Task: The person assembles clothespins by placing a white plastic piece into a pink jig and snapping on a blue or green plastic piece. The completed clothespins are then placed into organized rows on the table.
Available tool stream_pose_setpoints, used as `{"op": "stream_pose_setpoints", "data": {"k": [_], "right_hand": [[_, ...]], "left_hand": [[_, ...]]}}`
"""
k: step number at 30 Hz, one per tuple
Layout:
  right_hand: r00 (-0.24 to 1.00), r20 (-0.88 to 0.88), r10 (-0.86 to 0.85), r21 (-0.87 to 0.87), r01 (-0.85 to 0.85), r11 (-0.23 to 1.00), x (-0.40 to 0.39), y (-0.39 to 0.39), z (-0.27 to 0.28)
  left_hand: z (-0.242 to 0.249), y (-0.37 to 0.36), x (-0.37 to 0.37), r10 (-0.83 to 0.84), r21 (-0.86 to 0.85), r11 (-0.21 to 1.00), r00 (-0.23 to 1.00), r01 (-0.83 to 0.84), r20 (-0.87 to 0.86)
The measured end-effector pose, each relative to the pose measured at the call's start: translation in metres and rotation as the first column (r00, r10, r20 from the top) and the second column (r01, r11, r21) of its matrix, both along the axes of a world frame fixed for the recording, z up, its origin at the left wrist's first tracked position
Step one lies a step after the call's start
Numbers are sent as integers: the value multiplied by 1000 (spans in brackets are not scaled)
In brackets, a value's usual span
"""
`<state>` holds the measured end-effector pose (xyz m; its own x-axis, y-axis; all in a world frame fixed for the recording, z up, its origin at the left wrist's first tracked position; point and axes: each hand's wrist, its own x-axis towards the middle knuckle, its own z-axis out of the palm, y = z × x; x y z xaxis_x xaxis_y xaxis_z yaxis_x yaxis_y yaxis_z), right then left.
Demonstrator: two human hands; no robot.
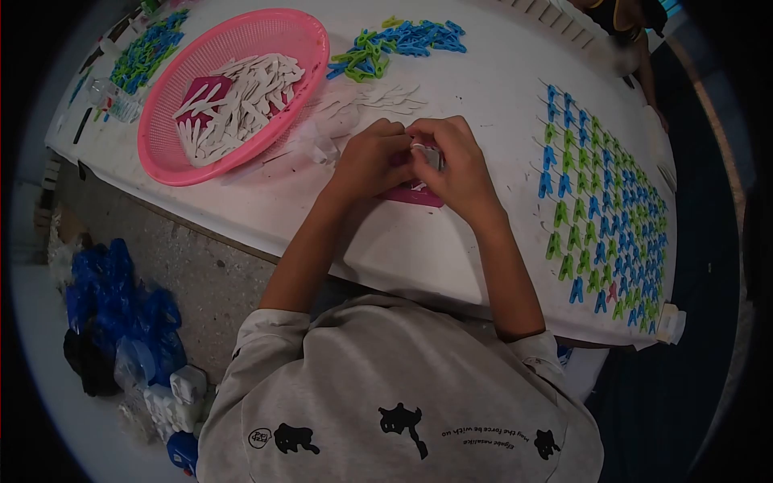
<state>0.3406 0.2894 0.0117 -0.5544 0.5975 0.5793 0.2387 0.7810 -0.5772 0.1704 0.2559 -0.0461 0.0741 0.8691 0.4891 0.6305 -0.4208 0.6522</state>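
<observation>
Probably light, thin, maybe brittle: pale piece (432, 156) above pink tray (419, 198) on desk (403, 258), pinched in R hand (460, 171); L hand (364, 164) alongside, grip unclear. Best held by edges, w/ light pressure.

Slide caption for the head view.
Left hand and right hand over a magenta piece, between a pink basket of white strips and rows of blue and green clips.

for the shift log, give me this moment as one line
left hand, right hand: both over magenta item | pink basket: white strips
</observation>
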Motion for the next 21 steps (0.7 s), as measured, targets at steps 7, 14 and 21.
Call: {"op": "stream_pose_setpoints", "data": {"k": [7,14,21], "right_hand": [[1000,13,0,86,-1,996,-3,0,11],[999,-5,45,66,-44,997,-3,0,19],[980,-197,-33,216,76,973,-7,13,43]], "left_hand": [[4,2,-5,-63,96,994,988,50,140],[15,-5,-4,-100,109,992,914,61,392],[10,-1,-12,-28,188,979,861,-79,509]]}}
